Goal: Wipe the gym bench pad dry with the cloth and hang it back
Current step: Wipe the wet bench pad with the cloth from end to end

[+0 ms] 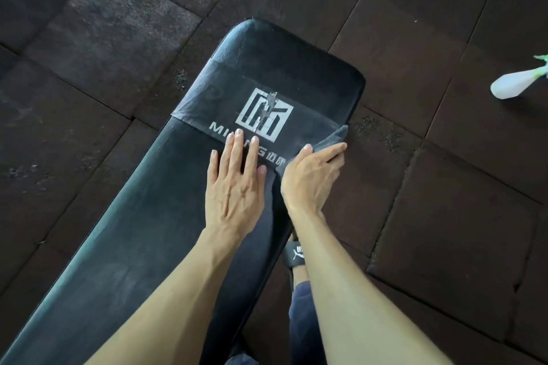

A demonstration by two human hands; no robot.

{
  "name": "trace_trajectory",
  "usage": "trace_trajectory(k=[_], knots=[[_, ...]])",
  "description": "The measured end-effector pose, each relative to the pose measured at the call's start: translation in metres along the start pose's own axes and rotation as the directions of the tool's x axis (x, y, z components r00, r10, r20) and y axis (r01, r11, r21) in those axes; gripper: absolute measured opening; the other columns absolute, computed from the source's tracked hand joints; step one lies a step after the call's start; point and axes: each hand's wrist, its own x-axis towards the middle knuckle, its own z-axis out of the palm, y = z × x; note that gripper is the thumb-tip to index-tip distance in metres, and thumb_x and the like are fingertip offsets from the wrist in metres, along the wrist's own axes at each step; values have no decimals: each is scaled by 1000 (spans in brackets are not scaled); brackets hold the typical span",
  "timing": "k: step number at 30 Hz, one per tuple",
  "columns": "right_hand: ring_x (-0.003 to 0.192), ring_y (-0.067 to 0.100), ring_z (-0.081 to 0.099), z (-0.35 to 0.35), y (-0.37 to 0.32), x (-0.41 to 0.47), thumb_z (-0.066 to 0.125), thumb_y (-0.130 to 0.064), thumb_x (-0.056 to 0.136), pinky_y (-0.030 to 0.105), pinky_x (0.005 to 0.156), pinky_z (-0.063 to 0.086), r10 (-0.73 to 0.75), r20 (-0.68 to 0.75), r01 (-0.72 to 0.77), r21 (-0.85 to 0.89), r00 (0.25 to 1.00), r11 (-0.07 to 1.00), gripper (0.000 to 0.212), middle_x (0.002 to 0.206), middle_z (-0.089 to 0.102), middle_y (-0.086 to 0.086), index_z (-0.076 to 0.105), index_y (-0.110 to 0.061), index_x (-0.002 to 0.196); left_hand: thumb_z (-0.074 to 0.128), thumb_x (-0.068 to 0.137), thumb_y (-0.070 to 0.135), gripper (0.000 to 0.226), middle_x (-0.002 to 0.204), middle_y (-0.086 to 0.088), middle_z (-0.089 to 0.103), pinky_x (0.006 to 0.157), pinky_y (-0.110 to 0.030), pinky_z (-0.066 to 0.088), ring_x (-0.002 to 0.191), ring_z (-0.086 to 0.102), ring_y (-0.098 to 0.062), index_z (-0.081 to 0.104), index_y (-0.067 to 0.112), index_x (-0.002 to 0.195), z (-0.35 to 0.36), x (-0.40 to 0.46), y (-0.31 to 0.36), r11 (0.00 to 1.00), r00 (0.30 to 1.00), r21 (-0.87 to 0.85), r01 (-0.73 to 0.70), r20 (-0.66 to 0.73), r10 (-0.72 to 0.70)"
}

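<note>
A long black bench pad (142,216) runs from the lower left up to the middle of the view. A dark cloth (225,89) with a white square logo and lettering lies draped across its far part. My left hand (234,184) rests flat on the cloth's near edge, fingers spread over the lettering. My right hand (311,175) sits at the pad's right edge and pinches a grey corner of the cloth, which sticks up between thumb and fingers.
Dark rubber floor tiles (444,187) surround the bench. A white spray bottle (513,84) with a green top lies on the floor at the right edge. My foot in a black slide sandal (295,255) stands beside the bench.
</note>
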Motion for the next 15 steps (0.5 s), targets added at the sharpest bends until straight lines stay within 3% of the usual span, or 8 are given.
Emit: trace_trajectory(k=[4, 8, 15], knots=[[116, 35, 49, 6, 3, -27, 30, -34, 104, 37, 100, 43, -47, -107, 38, -89, 993, 995, 66, 149, 32, 26, 14, 10, 151, 34, 106, 35, 54, 166, -11, 25, 125, -47, 18, 155, 20, -25, 33, 16, 157, -2, -27, -15, 999, 999, -12, -53, 10, 53], [121, 36, 49, 19, 20, -81, 31, -33, 104, 36, 105, 41, -33, -151, 25, -55, 988, 998, 64, 144, 38, 27, 18, 11, 149, 36, 105, 35, 55, 165, -13, 27, 124, -48, 21, 154, 23, -26, 36, 15, 156, -3, -47, -33, 996, 996, 6, -89, -8, 89], [122, 35, 50, 14, 36, -142, 35, -31, 104, 31, 102, 39, 48, -49, -44, 81, 998, 996, 61, 139, 45, 27, 24, 10, 148, 35, 106, 32, 53, 166, -12, 27, 124, -48, 21, 155, 22, -26, 35, 15, 156, -12, -85, -49, 992, 993, -16, -121, -1, 121]])
